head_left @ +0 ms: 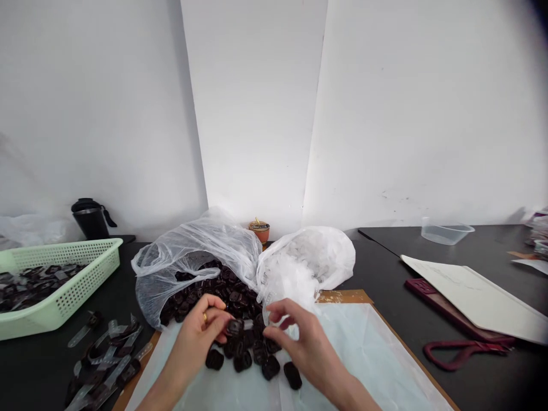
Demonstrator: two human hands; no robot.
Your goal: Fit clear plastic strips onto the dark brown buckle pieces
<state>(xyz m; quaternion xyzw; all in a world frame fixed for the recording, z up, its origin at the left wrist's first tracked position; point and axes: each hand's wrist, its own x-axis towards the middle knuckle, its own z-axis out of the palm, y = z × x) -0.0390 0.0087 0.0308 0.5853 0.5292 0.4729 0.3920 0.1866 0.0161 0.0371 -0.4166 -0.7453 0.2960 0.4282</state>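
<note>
My left hand (200, 328), with a ring on one finger, pinches a small dark brown plastic piece (234, 327) between thumb and fingertips. A short pale tab shows beside that piece. My right hand (295, 331) is curled opposite, thumb and index finger around what looks like a clear plastic strap (266, 314), partly blurred. Behind and below both hands, a heap of similar dark pieces (231, 291) spills from a thin clear bag (197, 240) onto a pale sheet (351, 354). To its right, a white bag (338, 251) lies open with many clear straps (291, 279).
At left stands a pale green basket (81, 279) of dark pieces with straps; more joined pieces (111, 359) lie before it. A black tumbler (89, 220) and small orange pot (259, 230) stand behind. Red-handled scissors (454, 351), a notebook (475, 297) and a clear tub (447, 233) lie right.
</note>
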